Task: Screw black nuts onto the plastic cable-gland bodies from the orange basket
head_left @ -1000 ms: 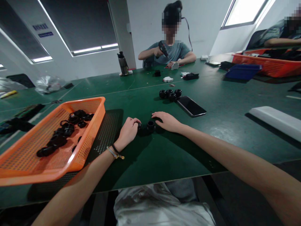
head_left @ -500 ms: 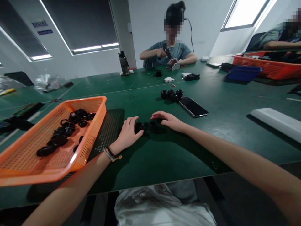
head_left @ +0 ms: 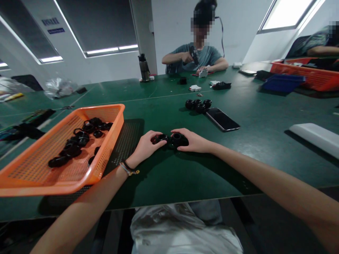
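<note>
My left hand [head_left: 149,144] has its thumb and fingers curled around a small round black part [head_left: 163,137] on the green table. My right hand [head_left: 192,141] is closed around a second round black part [head_left: 177,139], which has a dark hole in its top. The two parts stand side by side between my hands, almost touching. Left of my left hand, an orange basket [head_left: 120,121] holds several black parts [head_left: 78,137] in a loose row. Beyond my right hand, several round black parts [head_left: 200,106] sit in a cluster.
A phone [head_left: 222,119] lies beside the cluster. A long white piece [head_left: 315,139] is at the right. Farther back are a blue tray [head_left: 283,83], a red-orange basket [head_left: 315,79] and a bottle [head_left: 143,68]. Across the table a person [head_left: 196,56] holds a dark tool.
My hands have closed in on the two black parts, the right moving from open beside its part to wrapped around it. The whole view has shifted slightly.
</note>
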A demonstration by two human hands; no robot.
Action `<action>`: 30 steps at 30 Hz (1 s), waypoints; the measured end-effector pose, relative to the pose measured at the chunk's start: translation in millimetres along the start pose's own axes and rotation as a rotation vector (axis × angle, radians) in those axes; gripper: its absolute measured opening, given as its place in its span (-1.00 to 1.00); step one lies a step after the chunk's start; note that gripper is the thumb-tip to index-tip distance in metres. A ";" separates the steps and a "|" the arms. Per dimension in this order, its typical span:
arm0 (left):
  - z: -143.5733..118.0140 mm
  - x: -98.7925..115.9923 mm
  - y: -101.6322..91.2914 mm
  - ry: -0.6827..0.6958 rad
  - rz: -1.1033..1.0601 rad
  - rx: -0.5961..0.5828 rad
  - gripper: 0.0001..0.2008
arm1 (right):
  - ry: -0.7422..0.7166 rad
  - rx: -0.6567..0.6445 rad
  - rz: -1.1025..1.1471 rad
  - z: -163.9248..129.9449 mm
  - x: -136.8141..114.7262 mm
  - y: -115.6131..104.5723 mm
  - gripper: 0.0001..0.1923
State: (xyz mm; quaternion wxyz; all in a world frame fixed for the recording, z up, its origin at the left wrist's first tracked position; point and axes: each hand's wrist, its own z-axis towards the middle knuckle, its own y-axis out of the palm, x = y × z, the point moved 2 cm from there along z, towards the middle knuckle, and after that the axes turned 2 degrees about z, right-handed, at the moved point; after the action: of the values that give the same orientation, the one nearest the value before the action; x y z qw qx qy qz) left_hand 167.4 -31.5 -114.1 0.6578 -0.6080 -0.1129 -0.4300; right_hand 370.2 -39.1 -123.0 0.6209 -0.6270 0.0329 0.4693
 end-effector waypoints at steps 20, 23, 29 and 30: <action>4.0 -5.9 11.1 -0.155 -0.752 -0.052 -0.55 | 0.021 0.031 -0.029 2.3 1.0 -0.2 -0.53; 4.1 -4.8 10.3 -0.157 -0.724 -0.054 -0.62 | 0.033 0.046 -0.038 2.3 -0.9 -0.9 -0.56; 2.7 -0.3 8.2 -0.176 -0.697 -0.046 -0.65 | 0.066 0.073 0.014 1.8 -3.8 -3.2 -0.58; 2.7 -0.4 8.3 -0.176 -0.695 -0.050 -0.65 | 0.065 0.082 0.035 1.7 -4.2 -3.9 -0.58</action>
State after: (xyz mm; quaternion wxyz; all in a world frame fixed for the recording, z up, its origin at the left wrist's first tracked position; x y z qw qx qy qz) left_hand 174.0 -29.8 -119.5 0.4452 -0.5838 -0.3584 -0.5766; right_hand 369.3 -39.1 -117.1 0.6363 -0.6154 0.0832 0.4576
